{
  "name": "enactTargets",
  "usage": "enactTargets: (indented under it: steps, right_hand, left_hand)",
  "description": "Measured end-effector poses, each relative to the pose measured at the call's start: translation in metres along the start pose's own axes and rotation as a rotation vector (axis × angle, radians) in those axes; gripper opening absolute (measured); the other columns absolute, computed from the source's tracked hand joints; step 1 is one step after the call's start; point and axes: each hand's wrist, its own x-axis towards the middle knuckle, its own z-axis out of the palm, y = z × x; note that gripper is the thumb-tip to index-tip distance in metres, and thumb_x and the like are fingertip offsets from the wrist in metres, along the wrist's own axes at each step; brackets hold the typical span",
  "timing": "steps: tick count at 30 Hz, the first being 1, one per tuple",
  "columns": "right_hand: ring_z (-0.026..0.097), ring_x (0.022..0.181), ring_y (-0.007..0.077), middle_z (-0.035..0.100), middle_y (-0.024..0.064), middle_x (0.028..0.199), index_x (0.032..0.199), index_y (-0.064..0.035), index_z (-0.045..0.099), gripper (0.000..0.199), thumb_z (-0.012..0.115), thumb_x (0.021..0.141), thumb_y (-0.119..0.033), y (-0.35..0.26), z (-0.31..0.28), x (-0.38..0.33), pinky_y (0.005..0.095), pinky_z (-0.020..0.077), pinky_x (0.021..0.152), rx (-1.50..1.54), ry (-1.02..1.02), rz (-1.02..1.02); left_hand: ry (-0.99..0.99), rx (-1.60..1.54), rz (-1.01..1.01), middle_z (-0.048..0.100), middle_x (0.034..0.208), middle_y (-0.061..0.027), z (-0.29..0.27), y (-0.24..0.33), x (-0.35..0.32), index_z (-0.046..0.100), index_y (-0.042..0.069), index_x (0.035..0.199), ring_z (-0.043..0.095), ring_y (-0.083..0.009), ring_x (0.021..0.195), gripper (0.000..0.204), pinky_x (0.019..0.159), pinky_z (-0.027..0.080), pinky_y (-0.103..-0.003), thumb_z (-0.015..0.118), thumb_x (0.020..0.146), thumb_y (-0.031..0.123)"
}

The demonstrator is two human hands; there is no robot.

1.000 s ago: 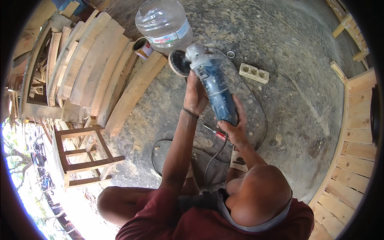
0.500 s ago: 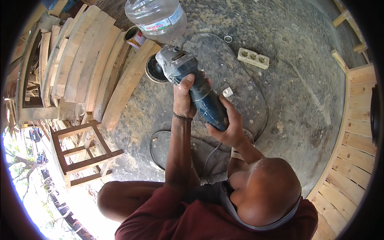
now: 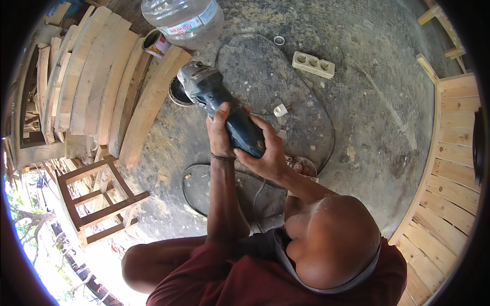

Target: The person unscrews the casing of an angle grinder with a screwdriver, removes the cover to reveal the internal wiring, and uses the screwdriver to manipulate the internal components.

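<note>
Both my hands hold an angle grinder [image 3: 245, 133] with a dark blue body and a scuffed grey metal head. It is tilted, its head toward the far left. My left hand [image 3: 218, 136] grips the middle of the body, thumb on top, with a dark bracelet at the wrist. Around the rear end of the body closes my right hand [image 3: 268, 155]. A round dark disc [image 3: 179, 93] with a pale rim shows at the grinder's head, partly hidden by it. On the floor beyond my right hand lies a white plug [image 3: 279, 110], its pins pointing right.
A three-socket power strip [image 3: 313, 65] and a small ring [image 3: 278, 40] lie on the floor. Cable [image 3: 334, 130] loops around. A large clear bottle [image 3: 186, 25], a tin can [image 3: 155, 43] and stacked planks [image 3: 102, 76] are far left; nearer is a wooden frame [image 3: 107, 204]. Wooden slats [image 3: 454, 148] line the right.
My hands have brought the grinder to the left and slightly nearer, its round disc moving along with it. The view has shifted a little.
</note>
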Motion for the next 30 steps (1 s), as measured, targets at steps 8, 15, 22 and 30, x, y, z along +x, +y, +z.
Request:
enactTargets:
  steps: [8,15,22,30]
  right_hand:
    - [0.056,0.119,0.0283,0.048,0.02,0.136,0.147,-0.0014,0.028,0.089,0.059,0.091,-0.063,0.018,-0.004,-0.002,0.0421,0.0476,0.099,1.067,-0.159,0.738]
    - [0.066,0.097,0.0193,0.068,0.0112,0.108,0.128,-0.0029,0.056,0.052,0.048,0.103,-0.048,0.059,-0.033,-0.011,0.0348,0.0531,0.084,0.869,-0.228,0.854]
    - [0.068,0.084,0.0161,0.072,0.008,0.098,0.114,-0.0076,0.068,0.025,0.065,0.097,-0.025,0.094,-0.1,0.003,0.0326,0.0566,0.072,-0.111,0.013,0.589]
    - [0.06,0.112,0.0225,0.069,0.0067,0.109,0.102,-0.0109,0.073,0.02,0.073,0.083,-0.018,0.12,-0.093,0.03,0.04,0.0476,0.094,-1.089,-0.23,-0.276]
  left_hand:
    - [0.157,-0.338,0.063,0.062,0.101,-0.0138,-0.027,-0.003,-0.001,0.052,0.001,0.121,0.065,-0.0252,0.082,0.055,0.071,0.058,-0.039,0.07,0.084,0.038]
    - [0.174,-0.382,0.142,0.061,0.1,-0.0127,-0.056,0.005,0.0,0.053,0.0,0.119,0.064,-0.025,0.085,0.054,0.075,0.056,-0.04,0.071,0.084,0.038]
    - [0.229,-0.284,0.219,0.061,0.099,-0.013,-0.081,0.018,-0.007,0.054,-0.001,0.115,0.064,-0.025,0.084,0.051,0.074,0.057,-0.04,0.07,0.084,0.036]
    - [0.332,-0.244,0.248,0.061,0.098,-0.0121,-0.095,0.018,-0.013,0.054,0.0,0.115,0.063,-0.0246,0.084,0.049,0.073,0.055,-0.039,0.07,0.084,0.035]
